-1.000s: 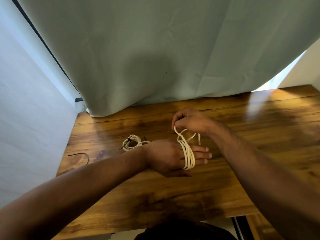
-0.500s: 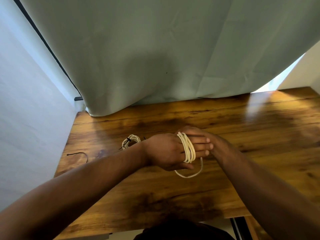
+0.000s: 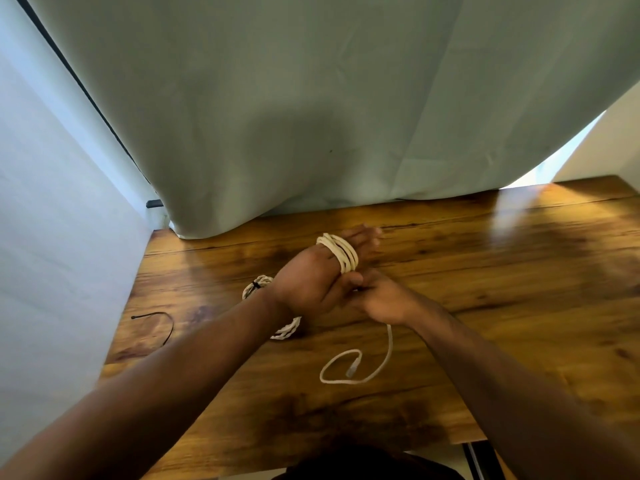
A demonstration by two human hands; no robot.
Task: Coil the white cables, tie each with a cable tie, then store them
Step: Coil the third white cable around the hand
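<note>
A white cable (image 3: 343, 255) is wound in several turns around the straight fingers of my left hand (image 3: 306, 284), held above the wooden table (image 3: 502, 289). My right hand (image 3: 386, 299) sits just below and to the right of it, fingers curled, pinching the cable where it leaves the coil. The cable's loose tail (image 3: 379, 367) hangs from my right hand and loops on the table, its connector end lying inside the loop. A second white coil (image 3: 259, 285), bound with a black tie, lies on the table partly hidden behind my left wrist.
A loose black cable tie (image 3: 165, 322) lies near the table's left edge. A grey-green curtain (image 3: 311, 116) hangs along the back of the table, and a pale wall (image 3: 52, 220) stands close on the left. The table's front edge is near my body.
My left hand has lifted and turned away from me with the coil. My right hand came out from behind it to the near side, and the loose tail now lies looped on the table.
</note>
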